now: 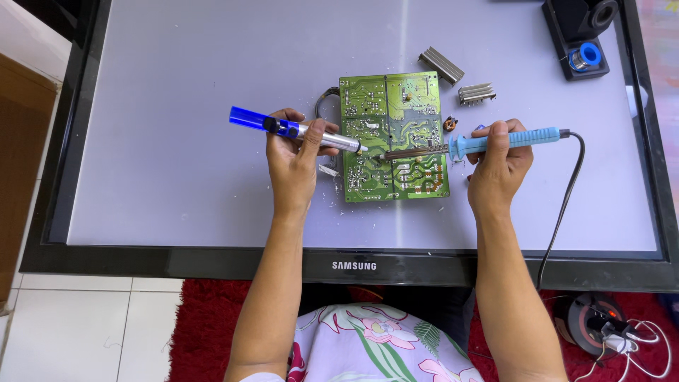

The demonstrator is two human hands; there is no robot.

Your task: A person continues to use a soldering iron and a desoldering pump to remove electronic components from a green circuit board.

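From the head camera, a green circuit board [394, 136] lies flat, solder side up, on the grey screen of a large flat television [177, 127] laid face up as a counter, which keeps the board level and within reach of both hands. The left hand [293, 159] has its fingers [312, 138] closed around a blue and silver desoldering pump [293, 131], thumb on top near the button; the pump's long axis runs nearly left to right, nozzle pointing right and slightly down onto the board's left half. The right hand [498, 166] is wrapped tight around the light blue handle of a soldering iron [467, 145], whose long axis also runs left to right, tip pointing left and meeting the board near its middle, just beside the pump's nozzle. Its black cord [566, 205] trails off the near edge. Two finned heat sinks [460, 81] and a small coil [450, 124] lie just beyond the board, with a solder stand [580, 32] at the far right corner.
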